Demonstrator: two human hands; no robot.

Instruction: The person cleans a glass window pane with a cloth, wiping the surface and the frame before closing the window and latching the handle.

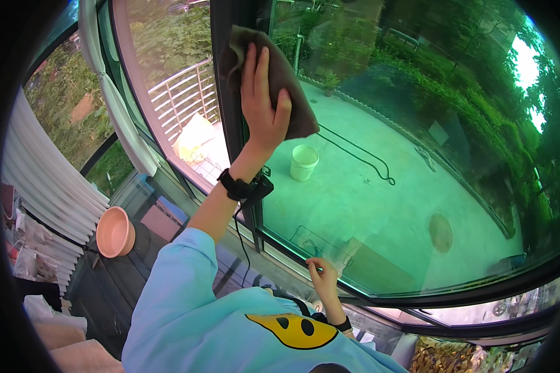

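A brown cloth lies against the window near its dark upright frame. My left hand is raised high and presses it there, fingers stretched over it and thumb apart. A black strap with a small device and a cable is around that wrist. Low down, in front of the lower part of the glass pane, is my right hand. Its fingers are curled in, with nothing visible between them. Whether it touches the glass, I cannot tell.
An orange basin stands on a dark surface at the left, beside a white curtain. Through the glass show a white bucket, a loop of dark hose and greenery. A white railing is outside, left of the frame.
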